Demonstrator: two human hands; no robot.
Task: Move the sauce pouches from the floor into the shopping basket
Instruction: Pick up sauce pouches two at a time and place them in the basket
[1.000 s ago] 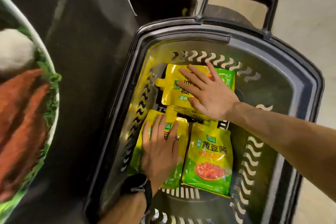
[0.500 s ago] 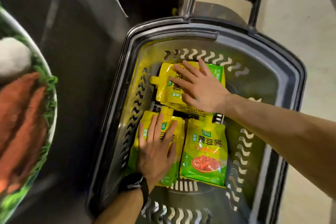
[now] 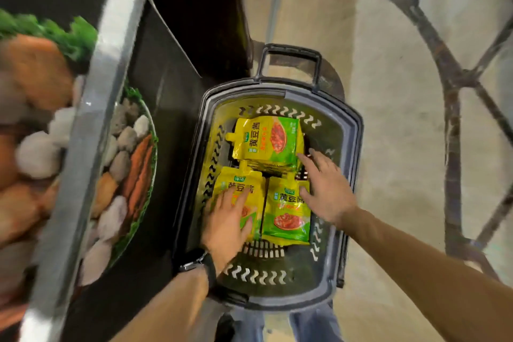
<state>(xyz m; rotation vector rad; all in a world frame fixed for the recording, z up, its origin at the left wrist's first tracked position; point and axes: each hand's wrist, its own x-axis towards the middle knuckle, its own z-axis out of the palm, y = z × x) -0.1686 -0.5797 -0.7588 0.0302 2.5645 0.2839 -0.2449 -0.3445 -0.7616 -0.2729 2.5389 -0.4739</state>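
1. Right, all three sauce pouches are down in the shopping basket, which stands on the pale floor.
2. The far pouch lies crosswise at the handle end, spout pointing left.
3. The left pouch and right pouch lie side by side nearer the person, edges touching, spouts pointing away.
4. Left hand, with a dark watch on the wrist: fingers straight and spread, flat on the left pouch, gripping nothing.
5. Right hand: fingers wide and straight, holding nothing, over the basket's right side. The forefinger points at the far pouch's near corner and the thumb lies over the right pouch's top edge; whether either touches, I cannot tell.
6. Off to the left, a blurred picture of food on a dark panel.
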